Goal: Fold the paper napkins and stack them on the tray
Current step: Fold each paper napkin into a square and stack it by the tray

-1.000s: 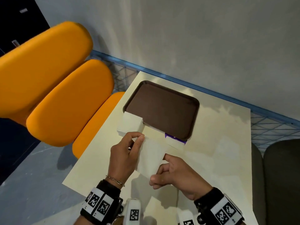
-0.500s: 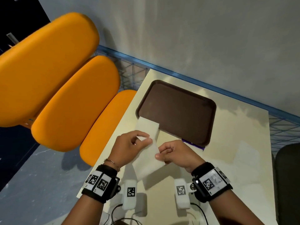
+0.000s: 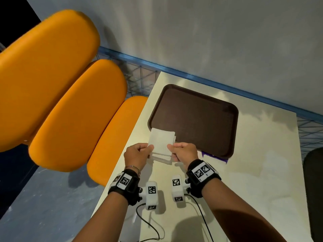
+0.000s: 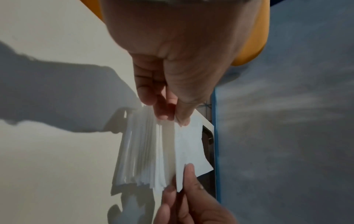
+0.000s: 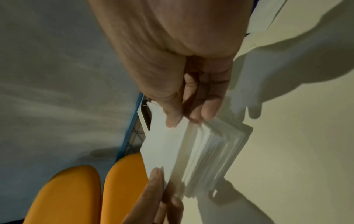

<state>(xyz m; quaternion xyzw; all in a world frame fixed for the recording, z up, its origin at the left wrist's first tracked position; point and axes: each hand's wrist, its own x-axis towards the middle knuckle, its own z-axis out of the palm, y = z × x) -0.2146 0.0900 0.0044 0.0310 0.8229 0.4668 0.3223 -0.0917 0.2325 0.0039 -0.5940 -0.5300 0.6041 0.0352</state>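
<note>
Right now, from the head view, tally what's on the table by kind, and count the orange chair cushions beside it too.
Brown tray: 1
Napkin stack: 1, sheets too many to count
Single napkin pinched by left hand and right hand: 1
Purple item under the tray's edge: 1
Orange cushions: 3
Total: 7

A white napkin point(image 3: 161, 140) is held lifted above a stack of white napkins point(image 3: 161, 157) lying on the table, just beside the near left corner of the dark brown tray point(image 3: 194, 117).

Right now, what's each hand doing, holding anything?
Left hand: pinching the left edge of the top napkin.
Right hand: pinching the same napkin's right edge, above the napkin stack.
</note>
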